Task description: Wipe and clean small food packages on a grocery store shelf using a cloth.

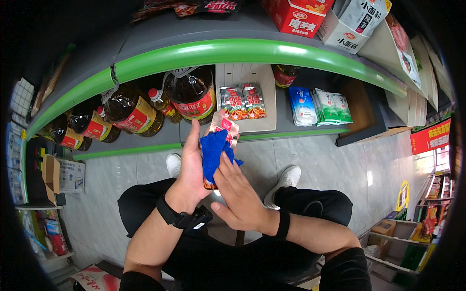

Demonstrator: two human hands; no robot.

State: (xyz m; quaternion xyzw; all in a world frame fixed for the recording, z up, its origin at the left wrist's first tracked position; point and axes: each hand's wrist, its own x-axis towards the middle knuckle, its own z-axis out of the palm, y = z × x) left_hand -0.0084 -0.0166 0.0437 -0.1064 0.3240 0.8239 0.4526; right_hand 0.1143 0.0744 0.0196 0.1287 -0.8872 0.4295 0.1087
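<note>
My left hand (192,167) holds a snack packet (226,123) in its palm, the thumb along the left side. Across the packet's face lies a blue cloth (214,152), which hides most of its print. My right hand (236,192) presses the cloth against the packet with flat, extended fingers. Beyond the hands stands a beige plastic bin (267,105) on the lower shelf. Inside it are small snack packets (244,102) of a similar look, set in two rows.
Large bottles of dark cooking oil (131,112) line the shelf on the left. Blue and white bags (303,107) and green and white bags (333,107) lie right of the bin. A green shelf edge (233,54) overhangs them. An opened carton (65,176) sits at far left.
</note>
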